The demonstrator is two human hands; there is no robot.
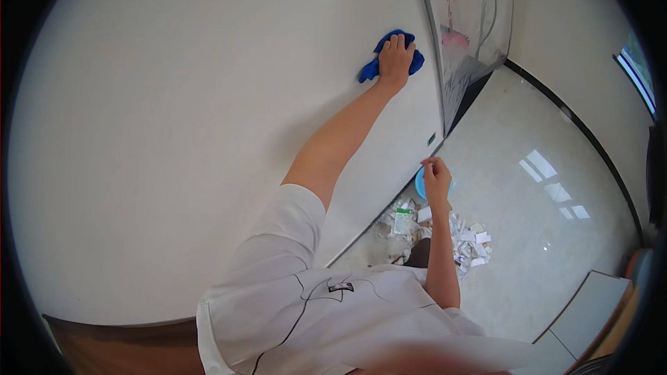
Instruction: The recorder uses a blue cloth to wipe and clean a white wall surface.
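My left arm reaches up across the white wall (174, 132). Under my left hand (396, 59), a crumpled blue cloth (370, 71) is pressed against that wall near its grey edge, with the fingers closed over it. Lower down on the right, my right hand (436, 172) hangs in the air with its fingers curled in, and nothing shows in them. A light blue basin (420, 186) stands on the floor below that hand, which partly hides it.
Scraps of paper and litter (476, 243) lie on the shiny floor (531, 215) near my feet. Clear plastic sheeting (479, 21) hangs beyond the wall's grey edge. A dark skirting strip (590, 132) runs along the right wall. A pale cabinet (590, 305) stands lower right.
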